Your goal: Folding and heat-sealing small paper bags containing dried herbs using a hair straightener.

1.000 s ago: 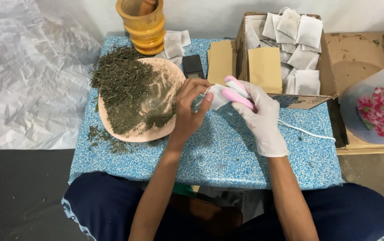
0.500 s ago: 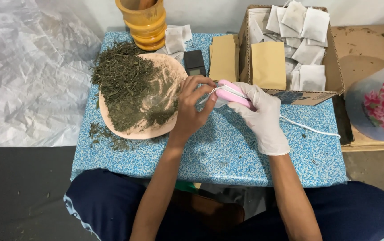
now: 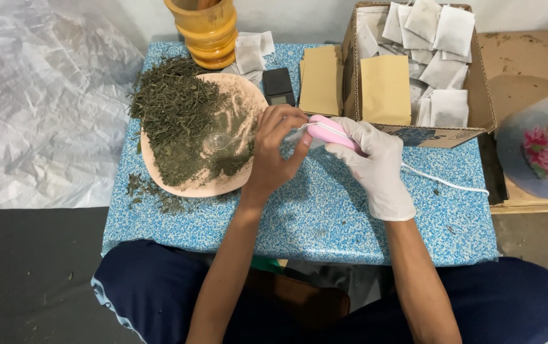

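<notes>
sealer: the pink plastic handheld sealer (image 3: 332,132) sits in the gloved right hand (image 3: 376,162), fingers wrapped round it
bag: small white sachet (image 3: 294,135) pinched by bare left hand (image 3: 274,150) fingers, above the blue speckled counter (image 3: 325,210)
hard to see: sachet mostly hidden by fingers

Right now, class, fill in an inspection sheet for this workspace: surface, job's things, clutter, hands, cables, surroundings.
Surface: blue speckled table, loose dried leaves scattered near its left edge.
Job's things: pink handheld device; small white sachet at its tip; pink plate heaped with dried leaves; clear spoon lying on the plate.
Clutter: small black scale, tan envelopes, yellow pot, cardboard box of filled sachets.
Hands: bare left hand pinches the sachet; gloved right hand has its grip on the device.
Cables: white cord trails right across the table.
Surroundings: crinkled plastic sheet left; flowered sheet right.
</notes>
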